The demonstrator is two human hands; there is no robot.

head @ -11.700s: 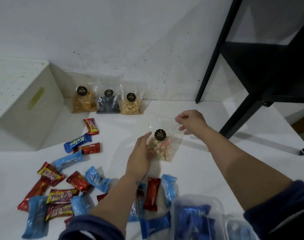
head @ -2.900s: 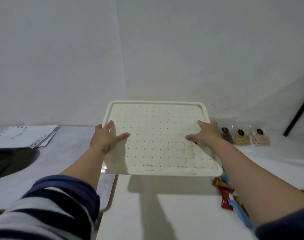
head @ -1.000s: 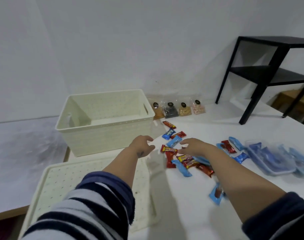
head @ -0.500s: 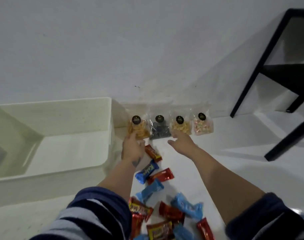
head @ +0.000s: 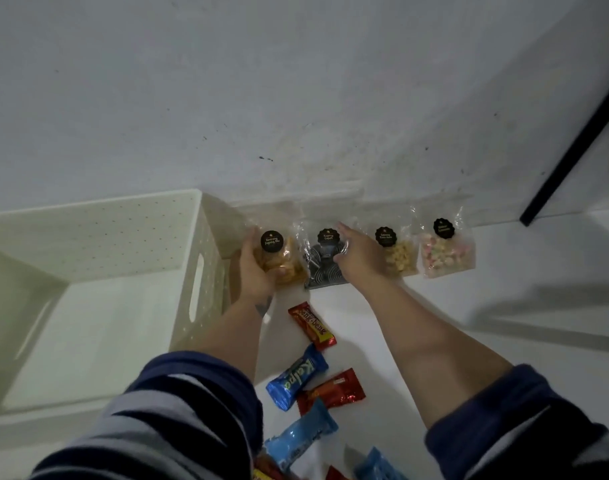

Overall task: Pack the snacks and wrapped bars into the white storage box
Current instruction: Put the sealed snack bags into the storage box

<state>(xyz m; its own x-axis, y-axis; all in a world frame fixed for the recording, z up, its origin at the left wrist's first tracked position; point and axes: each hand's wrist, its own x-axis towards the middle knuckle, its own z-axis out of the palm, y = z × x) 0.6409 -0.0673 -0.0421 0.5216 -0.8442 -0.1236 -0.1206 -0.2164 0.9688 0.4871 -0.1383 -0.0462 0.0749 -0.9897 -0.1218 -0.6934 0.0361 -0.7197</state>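
The white storage box (head: 98, 237) stands open at the left, nothing visible inside. Several clear snack bags lean on the wall beyond it. My left hand (head: 254, 268) grips the orange snack bag (head: 278, 254), the leftmost one. My right hand (head: 356, 254) reaches with fingers extended over the dark snack bag (head: 325, 261), touching it; whether it grips is unclear. To the right stand a yellow snack bag (head: 398, 252) and a pink snack bag (head: 445, 249). Wrapped bars lie nearer me: a red-yellow bar (head: 311, 325), a blue bar (head: 296, 379), a red bar (head: 332, 391).
The white wall rises just behind the bags. A black table leg (head: 573, 150) slants down at the far right. More blue and red wrapped bars (head: 303, 434) lie at the bottom edge between my arms.
Both hands have moved forward to the row of bags. My left hand has closed around the orange bag; my right hand has come over the dark bag.
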